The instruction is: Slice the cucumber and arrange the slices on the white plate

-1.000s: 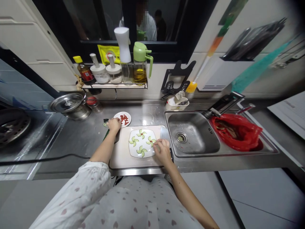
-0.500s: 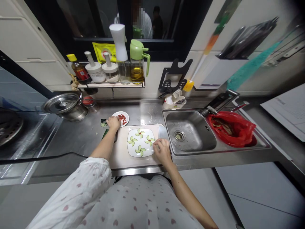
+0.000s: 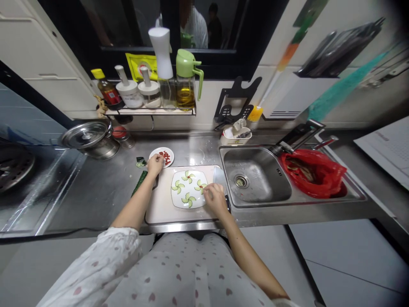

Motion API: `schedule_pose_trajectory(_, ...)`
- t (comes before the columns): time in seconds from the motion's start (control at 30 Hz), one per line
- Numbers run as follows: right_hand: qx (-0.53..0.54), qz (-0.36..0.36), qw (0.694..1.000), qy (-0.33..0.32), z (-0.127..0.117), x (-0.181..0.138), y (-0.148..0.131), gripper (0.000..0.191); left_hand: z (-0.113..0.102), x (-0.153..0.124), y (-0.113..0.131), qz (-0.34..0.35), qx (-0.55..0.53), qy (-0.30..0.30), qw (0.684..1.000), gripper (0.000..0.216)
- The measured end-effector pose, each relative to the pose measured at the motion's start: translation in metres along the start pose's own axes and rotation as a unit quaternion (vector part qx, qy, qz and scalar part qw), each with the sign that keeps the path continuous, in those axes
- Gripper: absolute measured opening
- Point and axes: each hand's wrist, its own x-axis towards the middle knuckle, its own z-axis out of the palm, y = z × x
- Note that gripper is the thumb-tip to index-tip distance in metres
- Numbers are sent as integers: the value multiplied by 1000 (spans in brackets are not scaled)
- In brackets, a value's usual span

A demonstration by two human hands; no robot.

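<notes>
A square white plate [image 3: 188, 195] with pinwheels of green cucumber slices lies on a pale cutting board [image 3: 162, 209]. My right hand [image 3: 214, 197] rests at the plate's right edge, fingers pinched at one pinwheel; what they hold is too small to name. My left hand [image 3: 155, 163] reaches to a small round dish [image 3: 162, 156] of chopped red pieces, fingers curled at its rim. A cleaver blade [image 3: 219, 175] lies on the board beside my right hand. A dark green cucumber piece [image 3: 139, 182] lies left of the board.
A steel sink [image 3: 255, 181] is to the right, with a red plastic bag [image 3: 311, 171] in a basin beside it. A lidded pot [image 3: 87, 138] stands at the left. A shelf [image 3: 150, 111] of bottles and jars hangs above. People are reflected in the dark window.
Both hands stay almost in place; the left shifted slightly over the small dish, the right moved a little onto the plate's edge. The view itself drifted.
</notes>
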Motion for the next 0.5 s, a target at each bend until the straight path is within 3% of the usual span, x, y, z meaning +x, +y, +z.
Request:
schedule_pose_trajectory(0.23, 19, -38, 997, -66, 11, 53, -20, 16, 3, -31, 14, 81, -167, -89, 979, 19)
schedule_pose_trajectory(0.5, -26, -111, 988, -105, 20, 114, -51, 20, -11, -61, 41, 180, -113, -145, 966, 18)
